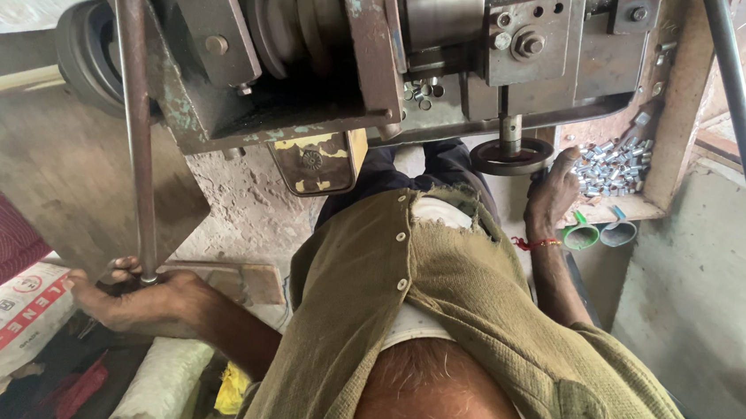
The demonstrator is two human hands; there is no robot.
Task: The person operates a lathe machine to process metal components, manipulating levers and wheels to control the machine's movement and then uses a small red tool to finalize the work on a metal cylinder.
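My left hand (140, 300) is closed around the lower end of a long rusty metal rod (136, 120) that runs up past the machine's pulley (295, 17). My right hand (552, 193), a red thread around its wrist, reaches up beside a small dark handwheel (510, 156). Its fingertips touch the edge of a wooden tray (686, 119) holding several small shiny metal pieces (612, 159). Whether this hand grips anything is hidden. My olive shirt (470, 324) fills the lower middle.
A heavy grey-green machine body (458, 30) spans the top, with a worn yellow plate (319, 161) hanging below it. Two small scoops, green (580, 235) and blue (620, 231), sit under the tray. Printed sacks (0, 322) lie at lower left. A dark bar (740, 105) slants at right.
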